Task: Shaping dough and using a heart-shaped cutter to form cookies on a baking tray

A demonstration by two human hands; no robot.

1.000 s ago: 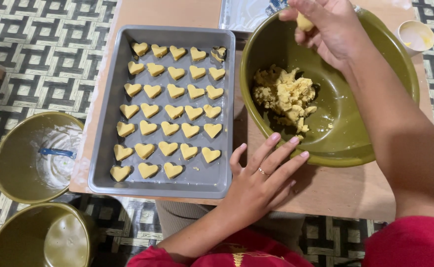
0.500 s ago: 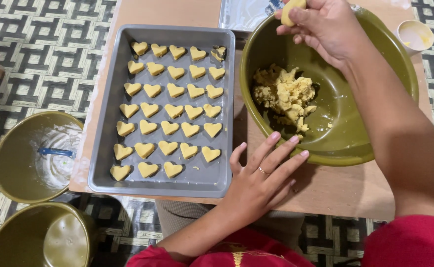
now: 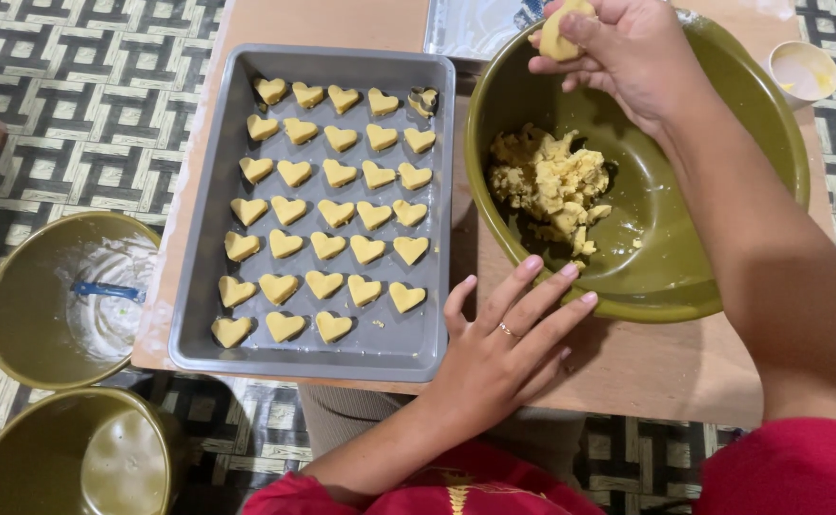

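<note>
Dough (image 3: 551, 181) sits in a crumbly yellow heap on the bottom of the big olive-green bowl (image 3: 723, 257), and everything else is easiest placed from that bowl. Just to its left lies a grey baking tray (image 3: 199, 324), holding rows of heart-shaped pieces (image 3: 327, 210); the rows reach almost to the near end, where a strip of bare metal remains, so to my eye the tray is mostly filled and only a short stretch is left. Above the bowl's far rim the right hand (image 3: 628, 52) pinches a small lump of dough (image 3: 559, 33) between fingertips and thumb, closed snugly round it. The left hand (image 3: 504, 348) rests flat on the wooden board (image 3: 647, 367) against the bowl's near edge, fingers spread, holding nothing, touching the rim. Judging by the heap, a fair amount is unshaped. Far left of the bowl, on the patterned floor, stand two empty olive bowls (image 3: 46, 286), and a small cup (image 3: 804, 72) sits beyond its right rim.
</note>
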